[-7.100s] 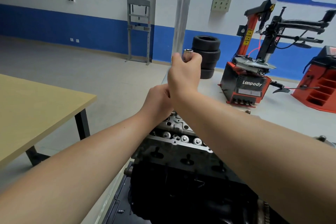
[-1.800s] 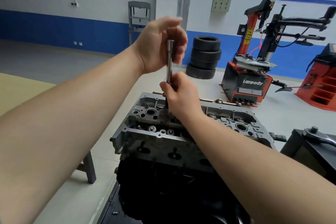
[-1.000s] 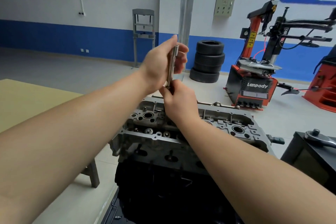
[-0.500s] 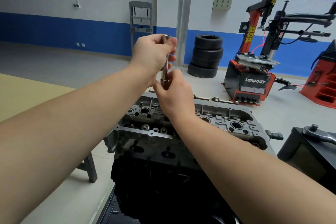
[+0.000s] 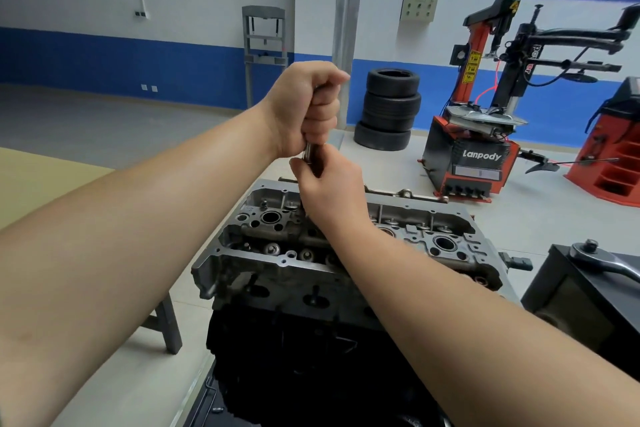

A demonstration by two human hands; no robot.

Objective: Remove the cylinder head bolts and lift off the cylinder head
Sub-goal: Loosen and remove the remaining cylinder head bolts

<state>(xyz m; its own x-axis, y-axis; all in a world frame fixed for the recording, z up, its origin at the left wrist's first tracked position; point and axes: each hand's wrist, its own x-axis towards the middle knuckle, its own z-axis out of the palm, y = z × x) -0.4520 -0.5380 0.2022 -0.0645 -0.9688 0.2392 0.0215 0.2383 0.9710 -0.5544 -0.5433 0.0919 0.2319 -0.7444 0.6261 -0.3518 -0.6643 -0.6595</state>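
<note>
Both hands (image 5: 304, 107) hide most of the metal rod (image 5: 310, 155).

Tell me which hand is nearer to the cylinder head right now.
Right. The right hand sits low, just above the cylinder head, pinching the metal rod's lower end; the left hand grips the rod higher up.

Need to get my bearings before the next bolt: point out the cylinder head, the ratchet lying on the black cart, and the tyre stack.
cylinder head (image 5: 277, 265): head view, on its near top rail.
ratchet (image 5: 590, 251): head view, on its round drive head.
tyre stack (image 5: 391, 104): head view, on a middle tyre's sidewall.
</note>
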